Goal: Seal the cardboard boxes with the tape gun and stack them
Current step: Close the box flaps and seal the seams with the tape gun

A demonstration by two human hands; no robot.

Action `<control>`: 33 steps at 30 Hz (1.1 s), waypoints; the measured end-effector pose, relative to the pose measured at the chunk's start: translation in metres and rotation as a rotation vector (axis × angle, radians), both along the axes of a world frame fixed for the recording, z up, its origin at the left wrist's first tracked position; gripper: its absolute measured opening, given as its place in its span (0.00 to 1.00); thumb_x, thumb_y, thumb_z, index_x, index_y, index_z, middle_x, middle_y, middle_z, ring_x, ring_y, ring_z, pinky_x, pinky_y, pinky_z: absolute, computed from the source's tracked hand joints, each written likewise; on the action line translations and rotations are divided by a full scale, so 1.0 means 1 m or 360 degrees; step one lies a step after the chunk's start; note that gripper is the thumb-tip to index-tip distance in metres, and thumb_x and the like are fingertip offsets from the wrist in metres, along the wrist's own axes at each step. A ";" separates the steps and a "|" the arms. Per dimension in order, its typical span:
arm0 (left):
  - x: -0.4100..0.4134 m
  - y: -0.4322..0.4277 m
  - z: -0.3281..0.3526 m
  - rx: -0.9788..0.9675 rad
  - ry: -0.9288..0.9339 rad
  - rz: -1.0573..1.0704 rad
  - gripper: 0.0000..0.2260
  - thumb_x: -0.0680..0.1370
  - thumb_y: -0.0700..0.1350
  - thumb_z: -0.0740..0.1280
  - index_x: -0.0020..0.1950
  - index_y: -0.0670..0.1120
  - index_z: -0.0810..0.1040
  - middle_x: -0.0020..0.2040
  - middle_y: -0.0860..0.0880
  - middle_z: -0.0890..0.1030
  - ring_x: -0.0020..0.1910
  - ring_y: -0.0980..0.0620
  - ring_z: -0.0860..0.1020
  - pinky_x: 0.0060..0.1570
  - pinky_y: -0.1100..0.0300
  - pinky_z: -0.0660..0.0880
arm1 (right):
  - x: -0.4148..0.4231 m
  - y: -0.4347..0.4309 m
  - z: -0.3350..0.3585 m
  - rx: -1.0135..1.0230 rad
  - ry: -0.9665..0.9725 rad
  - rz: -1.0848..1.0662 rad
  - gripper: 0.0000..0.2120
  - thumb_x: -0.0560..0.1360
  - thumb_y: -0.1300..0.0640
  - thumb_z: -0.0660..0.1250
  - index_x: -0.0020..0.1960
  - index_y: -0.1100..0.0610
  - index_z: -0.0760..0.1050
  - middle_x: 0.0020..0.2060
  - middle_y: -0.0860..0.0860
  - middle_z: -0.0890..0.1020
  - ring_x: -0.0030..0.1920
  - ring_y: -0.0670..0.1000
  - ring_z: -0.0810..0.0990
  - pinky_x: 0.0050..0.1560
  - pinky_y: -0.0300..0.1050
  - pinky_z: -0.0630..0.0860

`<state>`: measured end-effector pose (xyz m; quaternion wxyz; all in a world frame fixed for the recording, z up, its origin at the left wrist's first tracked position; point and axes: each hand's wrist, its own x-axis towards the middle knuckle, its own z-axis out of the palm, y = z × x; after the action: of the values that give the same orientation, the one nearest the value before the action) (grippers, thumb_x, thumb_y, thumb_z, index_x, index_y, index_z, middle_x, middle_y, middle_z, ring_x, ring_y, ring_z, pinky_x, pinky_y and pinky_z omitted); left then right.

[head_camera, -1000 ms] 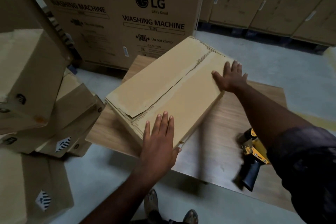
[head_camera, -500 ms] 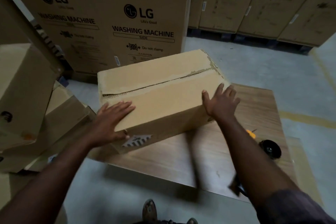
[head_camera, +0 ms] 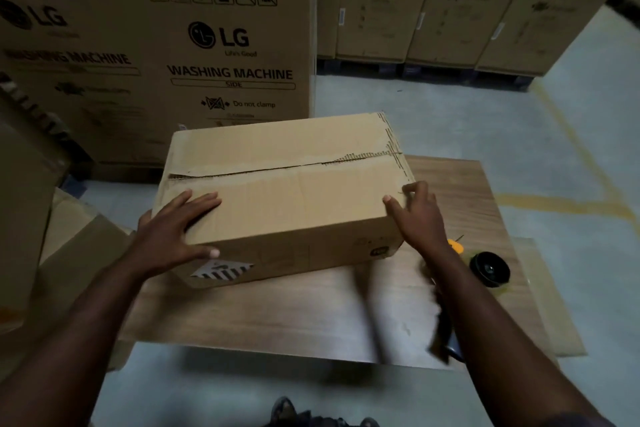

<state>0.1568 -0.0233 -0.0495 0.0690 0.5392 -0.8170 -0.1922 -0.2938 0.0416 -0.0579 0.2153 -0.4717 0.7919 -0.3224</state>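
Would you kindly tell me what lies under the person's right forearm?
The tape gun lies there on the wooden board beside the cardboard box: its black round part, a yellow part and the dark handle show. The forearm covers its middle.

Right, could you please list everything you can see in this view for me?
cardboard box: one, tan, on the table, flaps closed
table: one, wood-brown, under the box
tape gun: one, yellow and black, on the table, right of the box
LG cartons: at least four, brown, behind the table
smaller boxes: count unclear, brown, far left
floor lines: yellow, far right
left hand: one, flat on the box's near left corner
right hand: one, fingers curled at the box's right edge
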 end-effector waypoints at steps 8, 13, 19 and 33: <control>0.000 -0.038 0.009 0.0194 0.0422 0.0097 0.22 0.73 0.75 0.56 0.64 0.74 0.74 0.72 0.64 0.72 0.77 0.62 0.60 0.75 0.42 0.58 | 0.018 0.043 -0.014 -0.0059 0.0010 -0.0214 0.19 0.79 0.48 0.70 0.63 0.58 0.71 0.61 0.61 0.76 0.63 0.62 0.73 0.60 0.55 0.71; -0.018 -0.042 0.027 0.0321 0.0713 0.0101 0.11 0.82 0.50 0.66 0.63 0.60 0.80 0.66 0.60 0.74 0.74 0.61 0.62 0.66 0.57 0.61 | 0.023 0.061 -0.016 -0.0118 -0.0021 -0.0284 0.19 0.79 0.48 0.70 0.64 0.57 0.71 0.61 0.58 0.76 0.62 0.58 0.75 0.61 0.53 0.72; -0.030 -0.044 0.022 0.0410 0.0856 0.0139 0.13 0.81 0.48 0.67 0.64 0.55 0.82 0.66 0.56 0.77 0.73 0.62 0.65 0.67 0.59 0.62 | 0.022 0.082 -0.024 -0.0314 -0.0066 -0.0449 0.19 0.77 0.46 0.69 0.63 0.54 0.73 0.58 0.55 0.77 0.61 0.58 0.76 0.63 0.60 0.75; -0.198 0.063 0.027 0.0051 0.1282 0.0010 0.07 0.80 0.36 0.68 0.51 0.46 0.84 0.46 0.53 0.85 0.47 0.60 0.82 0.54 0.62 0.77 | -0.052 0.128 -0.053 -0.0115 -0.0862 -0.0826 0.08 0.78 0.66 0.70 0.50 0.55 0.75 0.41 0.58 0.82 0.37 0.52 0.81 0.41 0.50 0.81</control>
<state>-0.0409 0.0398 -0.0230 0.3759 0.4243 -0.7199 -0.4005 -0.3462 0.1696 -0.1104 0.3114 -0.1602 0.7876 -0.5070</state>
